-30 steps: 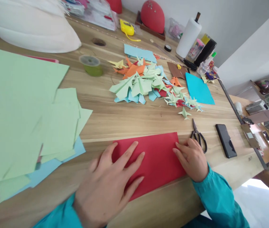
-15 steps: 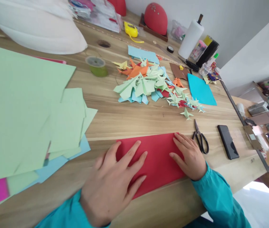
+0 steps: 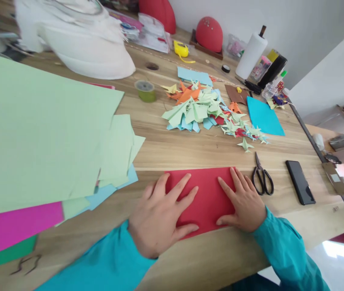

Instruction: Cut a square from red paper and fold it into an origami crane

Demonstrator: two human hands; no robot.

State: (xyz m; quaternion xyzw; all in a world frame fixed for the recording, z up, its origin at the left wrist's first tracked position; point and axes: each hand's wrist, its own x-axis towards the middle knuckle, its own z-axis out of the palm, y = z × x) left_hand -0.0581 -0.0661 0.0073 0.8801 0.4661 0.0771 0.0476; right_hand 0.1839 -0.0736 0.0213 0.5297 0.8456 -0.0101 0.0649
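Scrawl (image 3: 24, 260), illegible, on wooden tabletop (image 3: 165, 153); red paper (image 3: 208, 192) beneath both hands (image 3: 162, 214) (image 3: 246, 202).

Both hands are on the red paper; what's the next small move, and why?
I'd probably smooth the right hand along the far edge of the red paper, with the left hand anchoring it: both hands rest spread on it, the right one reaching near its far right corner.

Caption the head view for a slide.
Left hand and right hand spread on red paper, black-handled scissors nearby.
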